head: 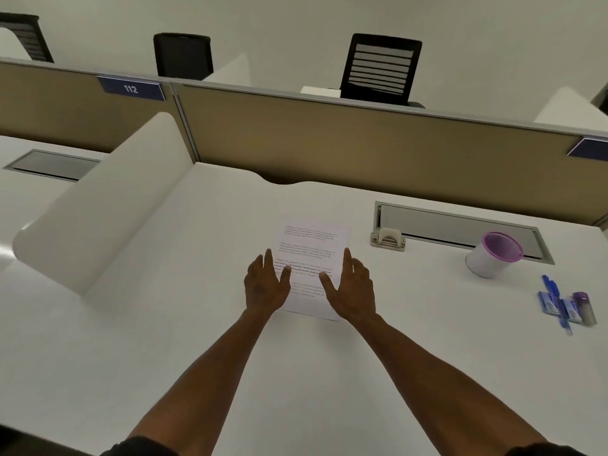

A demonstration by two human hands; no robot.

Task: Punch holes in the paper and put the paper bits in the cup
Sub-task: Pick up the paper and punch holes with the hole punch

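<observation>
A printed sheet of paper (312, 245) lies flat on the white desk (197, 340) straight ahead of me. My left hand (265, 284) rests at the sheet's left edge with fingers apart, holding nothing. At the sheet's right side my right hand (353, 287) lies over its lower part, also open. A beige hole punch (388, 240) stands on the desk to the right of the paper. Further right is a white cup (492, 258) with a purple rim, tilted toward me.
Blue pens, small blue packets and a purple-capped tube (567, 306) lie at the right edge. A grey cable tray (460, 225) is sunk into the desk behind the punch and cup. A white side divider (98, 212) stands left, a tan partition (329, 139) behind.
</observation>
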